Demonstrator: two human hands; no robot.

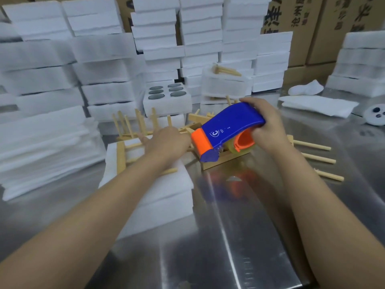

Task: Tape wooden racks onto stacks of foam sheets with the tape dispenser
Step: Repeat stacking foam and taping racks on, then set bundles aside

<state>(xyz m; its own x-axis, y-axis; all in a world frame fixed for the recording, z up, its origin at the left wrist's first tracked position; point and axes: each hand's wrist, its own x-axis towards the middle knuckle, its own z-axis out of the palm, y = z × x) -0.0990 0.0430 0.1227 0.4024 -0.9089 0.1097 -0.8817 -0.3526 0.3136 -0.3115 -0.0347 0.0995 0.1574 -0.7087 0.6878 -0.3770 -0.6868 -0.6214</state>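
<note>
Taping looks ready to start: left grip [166,143] flat on wooden rack [121,157] atop foam stack [166,185], right grip [265,122] wrapped round tape dispenser [227,126], which next needs touching down.

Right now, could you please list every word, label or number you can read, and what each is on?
"C" in a circle: on the blue dispenser.
Small digits beside it: too blurred to read.
Dark Chinese characters on the boxes: cut off and blurred, unreadable.
</note>
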